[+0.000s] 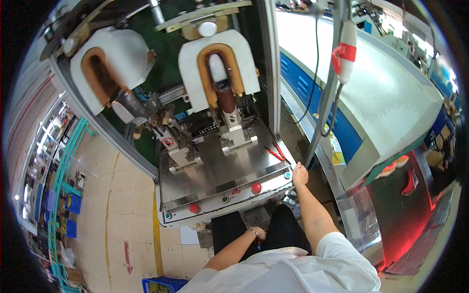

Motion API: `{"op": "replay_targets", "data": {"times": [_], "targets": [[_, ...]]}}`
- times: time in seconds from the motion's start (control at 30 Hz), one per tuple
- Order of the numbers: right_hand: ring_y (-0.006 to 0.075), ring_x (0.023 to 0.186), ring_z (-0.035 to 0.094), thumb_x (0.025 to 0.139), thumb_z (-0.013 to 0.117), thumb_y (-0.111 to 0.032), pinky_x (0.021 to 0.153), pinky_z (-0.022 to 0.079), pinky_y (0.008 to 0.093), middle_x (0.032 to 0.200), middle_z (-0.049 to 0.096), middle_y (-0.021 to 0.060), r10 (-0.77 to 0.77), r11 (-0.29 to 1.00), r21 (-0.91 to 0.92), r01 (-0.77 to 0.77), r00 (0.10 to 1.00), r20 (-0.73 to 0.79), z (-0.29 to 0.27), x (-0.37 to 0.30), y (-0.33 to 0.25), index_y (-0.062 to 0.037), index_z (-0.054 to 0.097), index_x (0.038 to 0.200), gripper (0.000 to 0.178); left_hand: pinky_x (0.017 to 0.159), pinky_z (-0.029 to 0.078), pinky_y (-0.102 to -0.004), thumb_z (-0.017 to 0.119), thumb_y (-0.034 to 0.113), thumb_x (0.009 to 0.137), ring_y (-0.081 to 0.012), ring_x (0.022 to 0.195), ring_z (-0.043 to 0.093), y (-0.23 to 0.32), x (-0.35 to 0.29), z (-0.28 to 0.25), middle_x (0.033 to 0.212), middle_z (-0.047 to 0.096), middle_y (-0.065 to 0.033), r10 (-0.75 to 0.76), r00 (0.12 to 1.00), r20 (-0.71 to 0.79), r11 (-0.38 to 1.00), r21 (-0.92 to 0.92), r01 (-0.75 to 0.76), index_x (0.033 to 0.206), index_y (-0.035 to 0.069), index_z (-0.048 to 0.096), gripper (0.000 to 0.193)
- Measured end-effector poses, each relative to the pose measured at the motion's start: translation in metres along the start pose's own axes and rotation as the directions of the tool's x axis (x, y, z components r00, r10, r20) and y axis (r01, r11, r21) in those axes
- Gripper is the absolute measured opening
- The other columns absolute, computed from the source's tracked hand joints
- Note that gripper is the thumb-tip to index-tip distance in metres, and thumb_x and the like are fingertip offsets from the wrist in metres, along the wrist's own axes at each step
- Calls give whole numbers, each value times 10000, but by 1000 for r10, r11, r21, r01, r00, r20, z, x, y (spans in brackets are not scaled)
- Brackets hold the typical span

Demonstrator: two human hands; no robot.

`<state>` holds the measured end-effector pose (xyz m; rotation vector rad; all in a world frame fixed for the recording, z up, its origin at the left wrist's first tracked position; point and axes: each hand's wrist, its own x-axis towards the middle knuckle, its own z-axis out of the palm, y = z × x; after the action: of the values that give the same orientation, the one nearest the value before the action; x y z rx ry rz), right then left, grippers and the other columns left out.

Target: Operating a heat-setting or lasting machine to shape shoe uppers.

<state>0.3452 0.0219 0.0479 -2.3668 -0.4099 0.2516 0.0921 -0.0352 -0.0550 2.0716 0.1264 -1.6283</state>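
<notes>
My right hand (300, 176) is at the front right corner of a machine's metal table (220, 171), beside a small teal button (287, 175). Its fingers are curled in; whether they hold anything is hidden. Down in my lap lies my left hand (260, 234), its fingers mostly out of sight between my dark trouser legs. Red-handled pliers (276, 153) lie on the table just beyond my right hand. Behind them, a dark brown shaped piece (226, 101) sits upright on the right-hand post, inside a white U-shaped pad (188, 73) with a brown lining.
A second U-shaped pad (80, 73) hangs at the left station, partly blurred. Red buttons (256, 188) line the front panel. A white-and-red hanging control (347, 53) dangles right of the frame post. Right stands a glowing red conveyor (391, 215); a blue crate (163, 284) sits low left.
</notes>
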Motion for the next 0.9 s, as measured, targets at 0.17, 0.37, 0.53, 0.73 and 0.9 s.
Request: {"op": "replay_targets", "data": {"times": [0.17,0.37,0.53,0.73,0.9], "targets": [[396,851,592,895,343,-404,755,455,476,878,625,218,-71,997,19,69,991,117,17,-52,-69,-26,641,835,485,837,442,-411,495,376,826,-238,1029,560,-97,97,100,1153,587,-64,-188,981,-43,938,-305,166,1122,132,607,399],[373,816,610,877,390,-400,730,473,455,838,629,216,44,999,6,-44,998,40,-1,-16,-12,-27,663,841,464,939,375,-402,353,424,883,-214,1127,506,-6,0,20,1204,558,-11,-213,977,-14,961,-183,207,1172,253,575,402],[373,822,609,890,372,-405,739,468,462,839,633,211,24,997,66,-30,996,85,7,-27,-34,-21,654,806,484,938,376,-400,362,424,879,-214,1129,504,-14,-10,33,1208,554,-13,-241,970,4,961,-135,240,1175,249,572,403],[368,823,610,889,374,-435,736,465,469,833,634,204,32,996,77,-37,997,69,9,-22,-30,-22,641,829,495,936,377,-397,372,425,875,-215,1132,501,-10,-4,30,1213,550,-16,-255,966,48,964,-61,258,1178,244,568,404],[342,792,620,893,371,-440,708,479,445,809,637,185,27,999,39,-29,998,53,6,-24,-31,-41,630,819,482,935,378,-395,380,425,871,-216,1134,499,-18,4,13,1216,546,-19,-247,968,39,969,-5,247,1180,240,565,406]]}}
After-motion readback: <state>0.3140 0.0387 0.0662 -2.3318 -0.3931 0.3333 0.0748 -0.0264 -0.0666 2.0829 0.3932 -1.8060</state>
